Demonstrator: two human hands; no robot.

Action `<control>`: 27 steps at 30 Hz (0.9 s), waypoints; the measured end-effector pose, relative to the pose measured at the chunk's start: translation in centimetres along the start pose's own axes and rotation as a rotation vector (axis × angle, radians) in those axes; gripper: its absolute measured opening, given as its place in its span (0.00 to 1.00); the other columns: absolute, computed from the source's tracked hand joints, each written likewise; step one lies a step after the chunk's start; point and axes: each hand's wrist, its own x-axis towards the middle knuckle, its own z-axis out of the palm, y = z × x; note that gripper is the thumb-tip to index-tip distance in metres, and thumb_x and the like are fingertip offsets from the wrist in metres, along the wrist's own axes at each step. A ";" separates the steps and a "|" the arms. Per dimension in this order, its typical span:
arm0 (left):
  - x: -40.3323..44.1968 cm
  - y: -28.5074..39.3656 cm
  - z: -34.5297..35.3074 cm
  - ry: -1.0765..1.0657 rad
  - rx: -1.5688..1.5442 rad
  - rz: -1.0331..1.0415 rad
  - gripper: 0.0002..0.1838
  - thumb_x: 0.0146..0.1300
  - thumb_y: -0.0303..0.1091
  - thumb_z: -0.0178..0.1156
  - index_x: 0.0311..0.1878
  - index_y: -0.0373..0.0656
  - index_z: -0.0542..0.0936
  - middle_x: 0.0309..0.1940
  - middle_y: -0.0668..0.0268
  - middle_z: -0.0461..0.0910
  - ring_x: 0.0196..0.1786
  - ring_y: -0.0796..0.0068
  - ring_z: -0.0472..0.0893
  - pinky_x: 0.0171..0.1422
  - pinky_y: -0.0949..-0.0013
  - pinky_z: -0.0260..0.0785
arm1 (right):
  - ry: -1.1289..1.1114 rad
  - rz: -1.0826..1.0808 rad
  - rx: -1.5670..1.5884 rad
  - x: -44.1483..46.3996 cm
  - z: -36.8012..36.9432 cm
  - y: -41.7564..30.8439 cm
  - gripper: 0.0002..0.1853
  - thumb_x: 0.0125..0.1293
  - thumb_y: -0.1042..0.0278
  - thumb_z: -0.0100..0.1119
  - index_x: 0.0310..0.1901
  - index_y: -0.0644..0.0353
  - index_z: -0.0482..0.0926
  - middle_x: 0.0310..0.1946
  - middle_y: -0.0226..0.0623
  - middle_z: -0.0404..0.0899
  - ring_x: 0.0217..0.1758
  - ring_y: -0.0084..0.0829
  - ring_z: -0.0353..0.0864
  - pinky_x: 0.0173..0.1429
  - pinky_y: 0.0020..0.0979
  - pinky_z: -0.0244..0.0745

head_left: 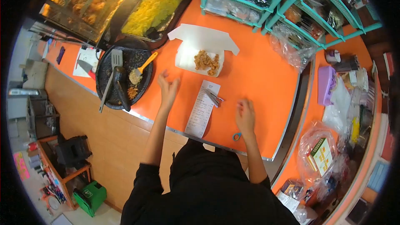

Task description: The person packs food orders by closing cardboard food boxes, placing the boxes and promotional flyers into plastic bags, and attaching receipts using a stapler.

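My left hand [168, 88] is raised over the orange counter with its fingers apart and nothing in it. It is between the black round dish and an open white takeaway box [188, 60]. Small browned fried pieces [206, 62] lie in the box, whose lid is folded back. My right hand [245, 114] has loosely bent fingers, with nothing visible in them. Nearest to it are a small stapler [212, 97] resting on a long printed receipt [201, 114], and the teal handle of scissors [237, 136] close to the counter's front edge.
The black round dish [143, 75] holds a slotted spatula [117, 58], a yellow-handled brush [148, 61], a dark pestle-like tool [121, 87] and crumbs. Behind it are a tray of yellow shreds [152, 10] and a lit glass food case [85, 6]. Teal racks [246, 18] stand at the back right.
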 end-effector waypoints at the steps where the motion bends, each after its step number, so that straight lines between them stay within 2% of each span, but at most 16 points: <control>1: -1.7 -1.3 -0.9 -0.181 0.170 0.175 0.49 0.52 0.40 0.67 0.72 0.42 0.49 0.62 0.51 0.55 0.64 0.55 0.58 0.66 0.55 0.58 | 0.067 0.127 -0.125 -1.5 -1.7 0.0 0.13 0.61 0.62 0.58 0.41 0.61 0.72 0.38 0.47 0.73 0.43 0.50 0.75 0.44 0.44 0.72; 2: -3.3 -2.2 -1.5 -0.359 0.340 0.356 0.53 0.46 0.43 0.72 0.72 0.47 0.51 0.66 0.50 0.51 0.71 0.50 0.48 0.72 0.48 0.48 | 0.134 0.253 -0.248 -3.2 -3.4 -0.1 0.13 0.61 0.62 0.58 0.40 0.62 0.71 0.38 0.48 0.73 0.43 0.52 0.75 0.44 0.46 0.72; 3: -5.2 -1.2 -2.0 -0.376 0.333 0.361 0.53 0.46 0.43 0.72 0.72 0.47 0.51 0.66 0.50 0.51 0.71 0.50 0.48 0.72 0.48 0.48 | 0.143 0.267 -0.256 -4.8 -4.1 0.4 0.13 0.61 0.62 0.58 0.40 0.62 0.71 0.38 0.48 0.73 0.43 0.52 0.75 0.44 0.46 0.72; 5: -8.1 2.5 -2.7 -0.859 0.780 0.305 0.58 0.34 0.44 0.77 0.72 0.64 0.55 0.73 0.54 0.41 0.75 0.42 0.32 0.74 0.38 0.27 | -0.107 0.484 -0.427 -7.2 -5.0 1.0 0.14 0.60 0.64 0.57 0.43 0.62 0.69 0.37 0.50 0.73 0.41 0.54 0.76 0.43 0.49 0.73; 6: -8.3 1.9 -2.7 -0.866 0.779 0.310 0.58 0.34 0.44 0.77 0.72 0.64 0.55 0.73 0.54 0.41 0.75 0.42 0.32 0.74 0.38 0.27 | -0.103 0.491 -0.428 -7.8 -4.4 0.9 0.14 0.60 0.64 0.57 0.43 0.62 0.69 0.37 0.50 0.73 0.41 0.54 0.76 0.43 0.49 0.73; 8: -8.3 0.7 -2.6 -0.852 0.704 0.292 0.60 0.28 0.45 0.78 0.70 0.76 0.57 0.76 0.58 0.33 0.73 0.42 0.19 0.71 0.33 0.19 | -0.090 0.334 -0.287 -8.8 -2.0 1.1 0.23 0.61 0.61 0.57 0.52 0.67 0.66 0.43 0.56 0.73 0.48 0.55 0.75 0.45 0.50 0.73; 9: -8.4 0.5 -2.7 -0.863 0.698 0.304 0.60 0.28 0.45 0.78 0.70 0.76 0.57 0.76 0.58 0.33 0.73 0.42 0.19 0.71 0.33 0.19 | -0.060 0.340 -0.241 -8.5 -1.2 1.7 0.27 0.61 0.61 0.57 0.58 0.67 0.63 0.45 0.57 0.71 0.47 0.58 0.75 0.46 0.52 0.73; 12: -8.1 0.7 -2.2 -0.867 0.777 0.289 0.65 0.22 0.47 0.80 0.71 0.76 0.55 0.75 0.57 0.34 0.74 0.41 0.22 0.72 0.34 0.22 | -0.126 0.456 -0.332 -6.8 -1.2 1.1 0.28 0.61 0.62 0.57 0.59 0.67 0.63 0.47 0.57 0.71 0.47 0.57 0.76 0.45 0.50 0.74; 14: -8.1 0.4 -2.3 -0.875 0.830 0.285 0.70 0.16 0.47 0.81 0.72 0.76 0.52 0.75 0.57 0.33 0.74 0.40 0.22 0.71 0.32 0.23 | -0.102 0.403 -0.509 -5.8 -1.6 -0.8 0.26 0.61 0.63 0.57 0.57 0.68 0.64 0.46 0.57 0.71 0.45 0.55 0.77 0.43 0.46 0.76; 16: -8.2 0.1 -2.3 -0.865 0.845 0.280 0.72 0.15 0.48 0.81 0.72 0.75 0.49 0.75 0.57 0.33 0.74 0.39 0.22 0.71 0.31 0.23 | 0.174 0.003 -0.630 -4.8 -1.3 -3.2 0.20 0.62 0.63 0.56 0.53 0.65 0.70 0.43 0.53 0.74 0.39 0.47 0.79 0.40 0.39 0.76; 17: -8.3 0.3 -2.2 -0.870 0.854 0.289 0.74 0.15 0.48 0.81 0.73 0.75 0.47 0.75 0.56 0.32 0.73 0.38 0.23 0.70 0.31 0.24 | 0.164 -0.005 -0.618 -4.7 0.0 -3.4 0.20 0.62 0.63 0.56 0.53 0.65 0.70 0.43 0.53 0.74 0.39 0.47 0.79 0.40 0.39 0.76; 19: -8.0 0.6 -2.2 -0.868 0.875 0.280 0.75 0.15 0.48 0.81 0.73 0.74 0.45 0.75 0.56 0.32 0.73 0.38 0.23 0.70 0.30 0.25 | -0.051 -0.115 0.096 -4.2 3.3 -3.7 0.12 0.64 0.65 0.54 0.46 0.60 0.76 0.29 0.44 0.77 0.28 0.37 0.78 0.33 0.35 0.72; 20: -8.2 0.9 -2.1 -0.883 0.881 0.272 0.76 0.15 0.49 0.81 0.73 0.73 0.43 0.75 0.55 0.32 0.73 0.37 0.23 0.70 0.29 0.25 | -0.055 -0.110 0.107 -4.3 3.9 -4.9 0.12 0.64 0.65 0.54 0.46 0.60 0.76 0.29 0.44 0.77 0.28 0.37 0.78 0.33 0.35 0.72; 22: -7.9 1.1 -2.0 -0.904 0.923 0.255 0.77 0.14 0.50 0.81 0.73 0.73 0.42 0.75 0.55 0.31 0.73 0.36 0.23 0.70 0.30 0.25 | -0.381 0.146 0.268 -4.5 5.0 -7.0 0.08 0.65 0.64 0.53 0.41 0.52 0.79 0.20 0.40 0.75 0.28 0.42 0.80 0.32 0.40 0.72; 23: -7.9 1.0 -1.8 -0.911 0.944 0.249 0.78 0.14 0.51 0.81 0.73 0.73 0.41 0.75 0.55 0.30 0.73 0.36 0.23 0.70 0.29 0.25 | -0.246 0.111 0.298 -5.0 5.9 -7.2 0.06 0.65 0.68 0.54 0.38 0.58 0.79 0.09 0.34 0.66 0.13 0.27 0.66 0.23 0.32 0.61; 27: -7.8 0.7 -1.6 -0.927 0.975 0.231 0.80 0.12 0.52 0.81 0.73 0.73 0.39 0.75 0.55 0.27 0.73 0.35 0.22 0.70 0.30 0.24 | -0.298 0.275 0.199 -5.9 6.5 -7.2 0.07 0.57 0.64 0.61 0.34 0.55 0.76 0.19 0.37 0.72 0.26 0.40 0.77 0.32 0.39 0.69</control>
